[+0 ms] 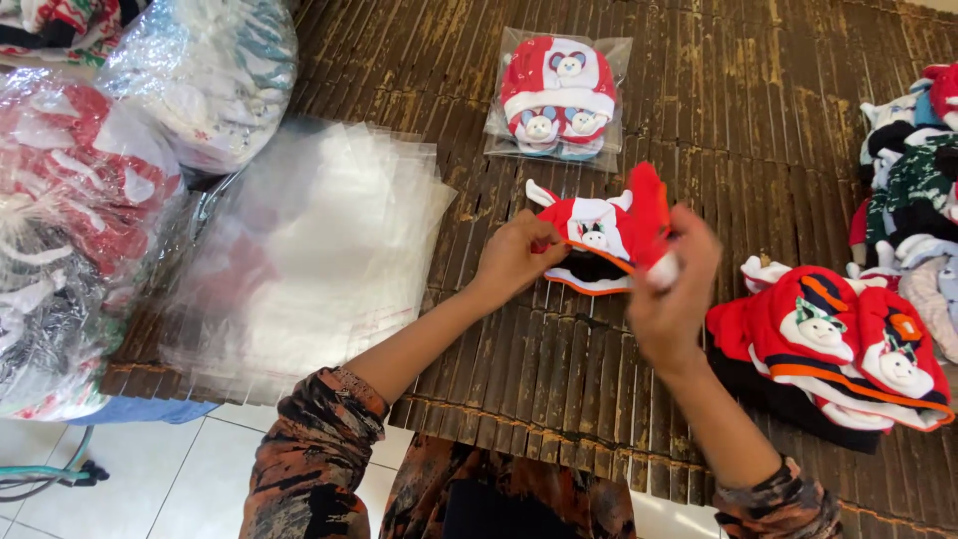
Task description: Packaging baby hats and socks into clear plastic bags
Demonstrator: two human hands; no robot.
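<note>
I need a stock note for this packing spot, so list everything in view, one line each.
Red baby set: one, red, white and orange, centre of mat, held by both hands.
Packed set: one, red and white in clear bag, top centre.
Clear bags: one stack, transparent, left of centre.
Filled sacks: several, clear plastic, far left.
Loose sets: one pile, mostly red, right.
Mixed clothes: one heap, right edge.
Bamboo mat: one, brown.
Left hand: grips set.
Right hand: grips set.

Both forearms reach toward frame center; left hand (514, 262) pinches closed, right hand (671, 289), blurred, seems likewise gripping.
</note>
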